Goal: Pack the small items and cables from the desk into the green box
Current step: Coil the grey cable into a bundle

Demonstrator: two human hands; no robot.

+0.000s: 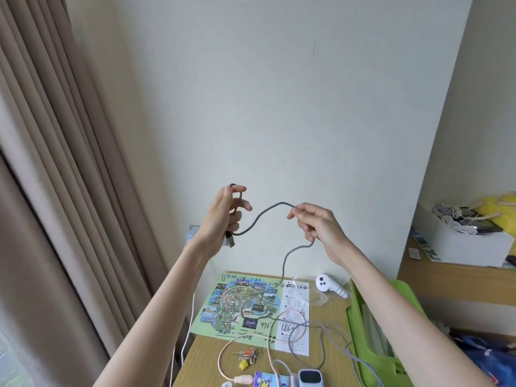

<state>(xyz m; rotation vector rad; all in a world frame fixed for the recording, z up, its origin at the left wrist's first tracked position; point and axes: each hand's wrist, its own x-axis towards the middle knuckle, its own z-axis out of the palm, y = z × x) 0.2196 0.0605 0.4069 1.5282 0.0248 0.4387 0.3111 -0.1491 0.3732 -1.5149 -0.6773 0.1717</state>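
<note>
Air over surface (203, 358) open, except grey cable (283, 263) dangling mid-span onto map (243, 303). Front cluttered: pink cable (220, 356), keys (248, 354). Right blocked by green box (360, 311), left by curtain (55, 163).

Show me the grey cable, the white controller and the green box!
Grey braided cable (281, 203): head view, top of its raised arch.
White plastic controller (324, 283): head view, its round button end.
Green plastic box (354, 308): head view, its left rim.

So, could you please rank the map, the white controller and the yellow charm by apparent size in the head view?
1. map
2. white controller
3. yellow charm, smallest though nearest the camera
</note>
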